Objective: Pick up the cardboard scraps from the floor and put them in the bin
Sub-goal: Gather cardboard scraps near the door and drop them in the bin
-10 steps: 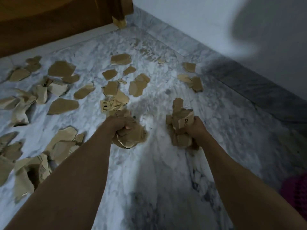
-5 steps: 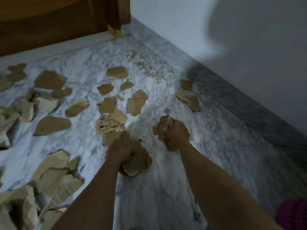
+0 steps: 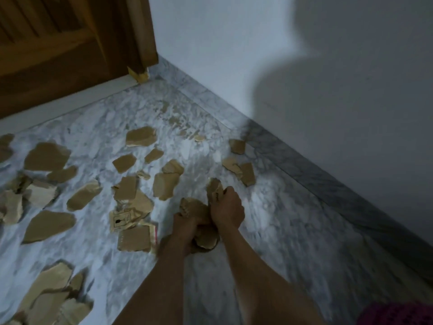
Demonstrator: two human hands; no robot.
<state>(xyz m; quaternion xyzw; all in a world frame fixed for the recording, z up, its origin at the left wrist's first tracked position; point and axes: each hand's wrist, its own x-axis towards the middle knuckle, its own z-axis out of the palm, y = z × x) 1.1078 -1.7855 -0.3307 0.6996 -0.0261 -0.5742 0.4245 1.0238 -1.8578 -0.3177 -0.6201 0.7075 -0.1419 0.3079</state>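
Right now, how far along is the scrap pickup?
Early. Done: a bare patch of marble floor to the right. In hand: left hand and right hand together clutch a scrap bundle. Left: many scraps to the left, a few near the wall.

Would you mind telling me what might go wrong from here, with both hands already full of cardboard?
1. The left hand and right hand press their wads of cardboard scraps together; pieces stick out and could slip free when lifted.
2. Many scraps on the marble floor remain, such as the printed scrap; full hands probably cannot take more.
3. Only a pink object shows at the frame's corner; if that is the bin, the carry may shed pieces.
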